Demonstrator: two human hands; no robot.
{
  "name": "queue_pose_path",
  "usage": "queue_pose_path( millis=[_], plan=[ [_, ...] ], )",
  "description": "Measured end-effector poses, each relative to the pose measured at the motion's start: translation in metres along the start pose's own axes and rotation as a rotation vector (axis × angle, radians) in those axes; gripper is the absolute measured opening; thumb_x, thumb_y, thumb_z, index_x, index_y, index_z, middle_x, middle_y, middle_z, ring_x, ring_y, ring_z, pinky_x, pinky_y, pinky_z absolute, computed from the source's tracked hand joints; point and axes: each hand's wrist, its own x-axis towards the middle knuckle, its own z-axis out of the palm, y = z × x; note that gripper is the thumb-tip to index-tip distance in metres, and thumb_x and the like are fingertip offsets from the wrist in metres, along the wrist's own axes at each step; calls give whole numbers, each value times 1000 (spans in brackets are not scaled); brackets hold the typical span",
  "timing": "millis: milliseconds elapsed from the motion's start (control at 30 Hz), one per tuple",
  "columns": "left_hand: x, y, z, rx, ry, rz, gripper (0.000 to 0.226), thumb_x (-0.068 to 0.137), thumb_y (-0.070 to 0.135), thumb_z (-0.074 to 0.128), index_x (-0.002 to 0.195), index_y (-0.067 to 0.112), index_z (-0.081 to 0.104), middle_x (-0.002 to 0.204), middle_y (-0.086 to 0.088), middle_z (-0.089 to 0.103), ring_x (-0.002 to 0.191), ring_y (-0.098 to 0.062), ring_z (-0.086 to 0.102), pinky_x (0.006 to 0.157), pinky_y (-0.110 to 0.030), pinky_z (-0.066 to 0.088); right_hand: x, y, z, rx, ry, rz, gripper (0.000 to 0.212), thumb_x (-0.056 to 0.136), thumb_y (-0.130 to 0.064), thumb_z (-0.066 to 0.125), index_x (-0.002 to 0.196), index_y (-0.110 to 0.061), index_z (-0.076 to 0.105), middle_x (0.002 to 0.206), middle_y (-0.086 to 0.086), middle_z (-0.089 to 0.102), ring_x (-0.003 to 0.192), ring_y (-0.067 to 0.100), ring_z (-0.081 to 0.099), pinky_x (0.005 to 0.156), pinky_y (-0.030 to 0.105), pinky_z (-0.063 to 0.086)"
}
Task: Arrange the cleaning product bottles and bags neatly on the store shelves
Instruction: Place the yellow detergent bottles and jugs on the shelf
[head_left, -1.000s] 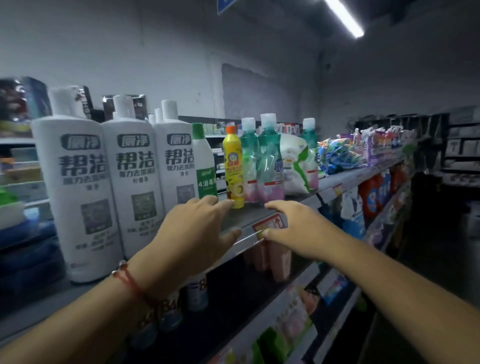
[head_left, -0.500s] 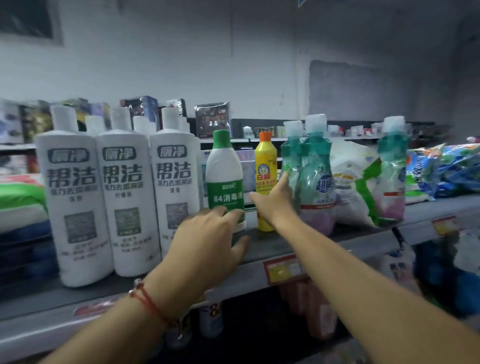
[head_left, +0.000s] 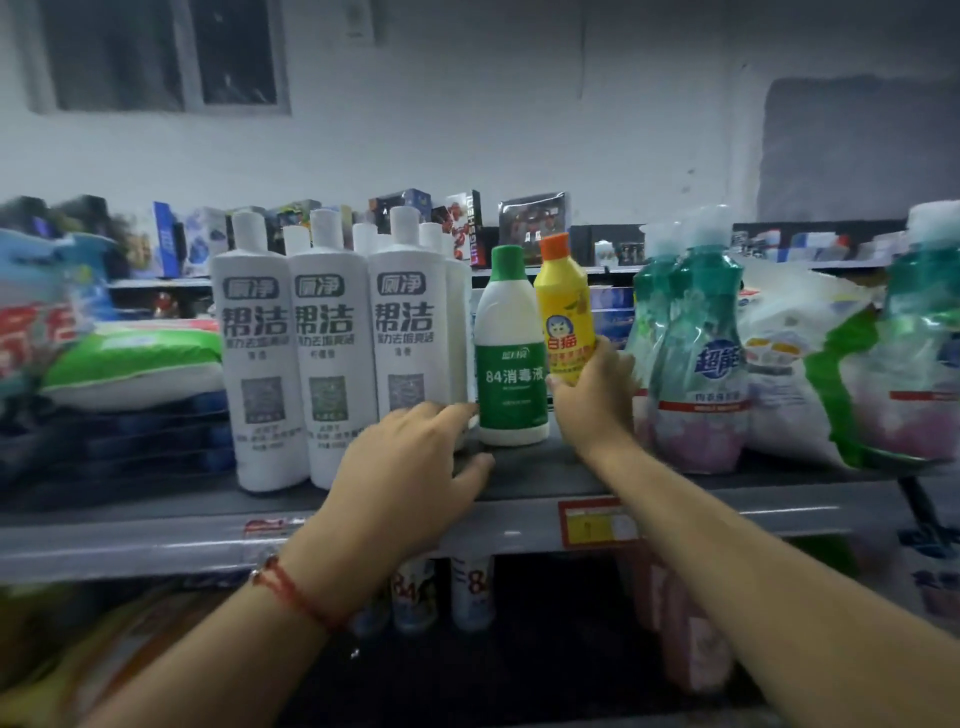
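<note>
My right hand (head_left: 592, 400) grips the lower part of a yellow bottle with an orange cap (head_left: 563, 301), held upright on the grey shelf (head_left: 519, 493). Just left of it stands a white bottle with a green cap and green label (head_left: 511, 358). My left hand (head_left: 410, 478) rests with relaxed fingers on the shelf, its fingertips touching the base of the nearest of three tall white bottles (head_left: 332, 353). To the right stand teal pouch bottles (head_left: 696, 353) and a white-and-green bag (head_left: 795, 358).
Stacked detergent bags (head_left: 130, 364) lie at the shelf's left end. Another teal pouch (head_left: 924, 338) stands at the far right. A yellow price tag (head_left: 597, 522) hangs on the shelf edge. Bottles (head_left: 470, 592) stand on the lower shelf. Boxed goods (head_left: 530, 223) line the aisle behind.
My right hand has closed round the yellow bottle and shifted it next to the green-capped one. My left hand has stayed on the shelf. The view has turned left, facing the shelf.
</note>
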Motion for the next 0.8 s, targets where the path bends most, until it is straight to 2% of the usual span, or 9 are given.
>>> queue_pose_path(
  millis=[100, 200, 267, 367, 500, 600, 667, 733, 800],
  plan=[
    [-17, -9, -4, -221, 24, -101, 58, 96, 58, 52, 149, 37, 43, 135, 12, 58, 124, -9, 55, 100, -33, 49, -28, -20, -20, 56, -56, -262, 57, 84, -18, 78, 133, -13, 50, 116, 7, 47, 108, 24, 46, 88, 26, 39],
    [-36, -14, -5, -774, 78, -247, 58, 89, 64, 59, 141, 40, 52, 122, 18, 66, 109, 4, 62, 94, -27, 54, -65, -46, -41, 116, -128, -441, 71, 81, -20, 81, 144, -16, 49, 120, 2, 46, 109, 19, 47, 90, 28, 42],
    [-49, -10, -7, -1085, 119, -272, 52, 86, 65, 64, 132, 41, 59, 112, 12, 73, 104, -1, 68, 89, -27, 55, -93, -56, -54, 158, -192, -534, 76, 81, -25, 81, 148, -13, 47, 121, -1, 46, 110, 19, 50, 91, 31, 47],
    [-81, -4, -4, -1358, 261, -310, 49, 79, 60, 67, 119, 32, 66, 117, -6, 73, 111, -25, 69, 93, -42, 56, -137, -63, -59, 253, -406, -599, 80, 83, -32, 81, 152, -16, 43, 122, -6, 43, 107, 12, 52, 87, 25, 52],
    [-140, -8, 8, -1663, 386, -492, 88, 74, 61, 80, 136, 5, 53, 131, -25, 63, 123, -42, 60, 103, -58, 49, -196, -61, -42, 393, -663, -552, 84, 79, -35, 84, 152, -30, 41, 118, -19, 42, 108, 3, 52, 90, 22, 50],
    [-185, -10, 8, -1743, 403, -753, 70, 87, 58, 62, 132, 4, 60, 126, -27, 66, 116, -41, 65, 93, -50, 58, -240, -56, -29, 489, -851, -439, 84, 73, -53, 81, 147, -43, 42, 119, -28, 44, 113, -4, 51, 89, 12, 47],
    [-212, -16, 13, -1793, 385, -909, 61, 94, 57, 45, 105, 7, 79, 107, -22, 74, 96, -34, 74, 77, -44, 63, -271, -51, -22, 548, -988, -329, 81, 69, -65, 79, 139, -53, 42, 122, -32, 44, 116, -10, 49, 87, 10, 48],
    [-237, -24, 19, -1815, 430, -1011, 61, 97, 55, 40, 88, 12, 83, 96, -17, 76, 88, -30, 75, 79, -46, 62, -303, -46, -13, 570, -1102, -241, 68, 72, -62, 79, 129, -64, 42, 124, -37, 42, 117, -15, 46, 84, 14, 49],
    [-262, -38, 21, -1812, 539, -1128, 57, 93, 54, 49, 102, 5, 75, 98, -20, 73, 90, -33, 73, 86, -49, 59, -333, -43, -4, 565, -1210, -146, 68, 69, -58, 81, 122, -69, 40, 123, -37, 42, 114, -19, 46, 82, 13, 46]
  ],
)
